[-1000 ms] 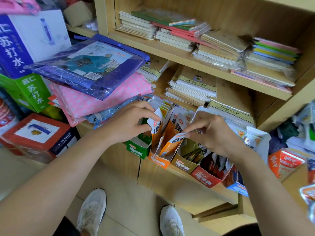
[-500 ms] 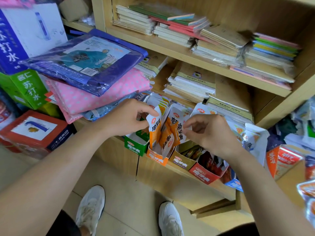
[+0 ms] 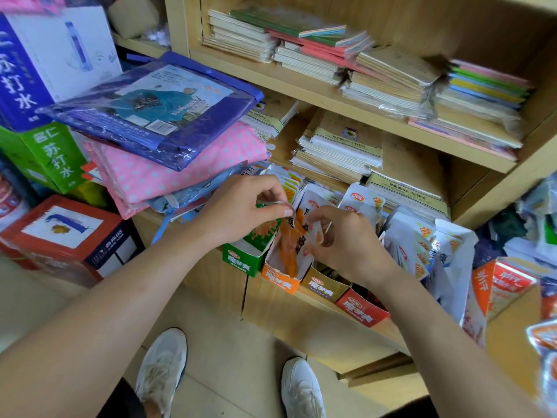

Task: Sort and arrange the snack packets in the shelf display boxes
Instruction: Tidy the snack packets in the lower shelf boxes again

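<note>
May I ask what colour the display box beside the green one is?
The display box is orange with white lettering; head view shows it best.

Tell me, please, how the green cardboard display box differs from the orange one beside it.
The green cardboard display box ends the row at left; the orange cardboard display box stands second. The right hand grips an orange snack packet in the orange box, not the green. Both bear the same white logo.

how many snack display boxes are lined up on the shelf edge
4, left to right: green box, orange box, tan box, red box. More may hide behind the right forearm.
</note>
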A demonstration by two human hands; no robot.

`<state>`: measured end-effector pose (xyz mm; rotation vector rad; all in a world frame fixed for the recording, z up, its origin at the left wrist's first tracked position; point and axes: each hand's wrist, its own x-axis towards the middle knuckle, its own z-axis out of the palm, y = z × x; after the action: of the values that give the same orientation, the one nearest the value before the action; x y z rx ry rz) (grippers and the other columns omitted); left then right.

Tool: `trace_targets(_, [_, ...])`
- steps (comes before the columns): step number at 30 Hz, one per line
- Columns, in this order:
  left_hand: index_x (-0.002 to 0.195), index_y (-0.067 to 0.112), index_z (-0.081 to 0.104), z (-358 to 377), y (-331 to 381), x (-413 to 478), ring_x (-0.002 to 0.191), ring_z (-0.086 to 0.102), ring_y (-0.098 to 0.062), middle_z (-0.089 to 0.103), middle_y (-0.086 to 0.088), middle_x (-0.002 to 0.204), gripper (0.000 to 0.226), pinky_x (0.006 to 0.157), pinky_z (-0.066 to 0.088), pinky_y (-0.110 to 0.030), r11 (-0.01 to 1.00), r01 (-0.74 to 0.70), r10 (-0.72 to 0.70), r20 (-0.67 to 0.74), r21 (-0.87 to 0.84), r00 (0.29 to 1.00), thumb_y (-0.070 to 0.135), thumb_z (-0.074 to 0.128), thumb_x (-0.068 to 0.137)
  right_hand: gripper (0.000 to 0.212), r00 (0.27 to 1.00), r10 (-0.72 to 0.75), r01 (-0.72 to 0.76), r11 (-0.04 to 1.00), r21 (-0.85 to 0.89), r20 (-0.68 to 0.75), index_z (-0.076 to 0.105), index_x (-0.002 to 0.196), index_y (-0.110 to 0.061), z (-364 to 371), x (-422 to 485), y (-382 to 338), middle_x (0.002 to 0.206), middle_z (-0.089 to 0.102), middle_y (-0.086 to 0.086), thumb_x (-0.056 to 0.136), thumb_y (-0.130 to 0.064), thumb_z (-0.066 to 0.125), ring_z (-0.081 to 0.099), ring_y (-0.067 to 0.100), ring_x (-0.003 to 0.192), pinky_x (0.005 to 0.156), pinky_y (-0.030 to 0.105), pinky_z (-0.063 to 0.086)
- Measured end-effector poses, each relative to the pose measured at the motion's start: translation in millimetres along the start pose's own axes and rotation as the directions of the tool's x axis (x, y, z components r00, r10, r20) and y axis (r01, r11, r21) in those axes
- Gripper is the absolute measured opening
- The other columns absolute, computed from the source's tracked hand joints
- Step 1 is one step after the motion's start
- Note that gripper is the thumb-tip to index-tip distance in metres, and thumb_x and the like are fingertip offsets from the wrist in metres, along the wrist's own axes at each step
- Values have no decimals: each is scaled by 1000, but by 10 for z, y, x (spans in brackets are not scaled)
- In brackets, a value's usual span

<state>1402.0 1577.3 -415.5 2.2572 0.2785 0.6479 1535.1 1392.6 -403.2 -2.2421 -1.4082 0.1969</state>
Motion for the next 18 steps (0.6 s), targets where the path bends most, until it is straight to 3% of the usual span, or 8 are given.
trace_targets(2, [79,29,66,48,32,19,74,64,-9,67,10,74,18,69,54,-44,1000,5,-5,-29,3,1000,43,75,83,48,999,0,1,999,37,-35,64,126,-19,-34,13,21,97,58,-15,82,-1,73,53,-9,68,61,3,40])
trace_targets(4, [83,29,69,101,30,41,73,65,-7,68,10,75,11,66,55,-39,1000,2,-3,-54,-6,999,32,79,84,54,998,12,-5,993,114,-60,62,130,-23,-83,21,54,93,59,-19,85,5,68,54,-7,63,58,5,42])
trace_targets(7, [108,25,73,185,1,85,84,69,-4,72,10,93,28,73,61,-40,999,19,-23,-83,-41,996,23,82,82,66,996,-66,78,972,223,-60,60,131,-36,-99,29,61,103,69,-8,85,10,63,66,6,83,61,21,52])
trace_targets(10, [130,25,65,239,8,142,100,65,-7,65,9,115,51,82,57,-32,1000,-19,19,-95,2,995,24,82,82,66,989,-134,146,937,318,-58,61,128,-34,-69,32,72,113,71,-15,85,16,58,67,19,102,73,44,56])
trace_targets(12, [119,20,72,252,15,169,97,61,-9,63,9,109,36,80,51,-28,996,-52,58,-90,71,994,22,80,84,64,992,-116,128,919,372,-53,59,127,-33,-76,31,80,114,71,-14,85,16,60,67,14,105,76,44,56])
trace_targets(14, [91,22,73,242,4,173,76,58,-9,63,11,83,7,65,46,-32,992,-55,64,-70,116,996,23,78,86,59,994,-67,93,929,358,-85,58,128,-30,-86,33,116,114,70,-11,86,10,66,66,9,103,80,37,58])
trace_targets(18, [75,23,64,216,-45,155,59,48,-6,54,12,64,19,55,35,-30,994,2,6,-78,112,997,29,77,88,42,990,24,-11,995,98,-137,68,125,-16,-143,9,238,90,73,-4,86,-1,74,68,5,82,83,25,59])
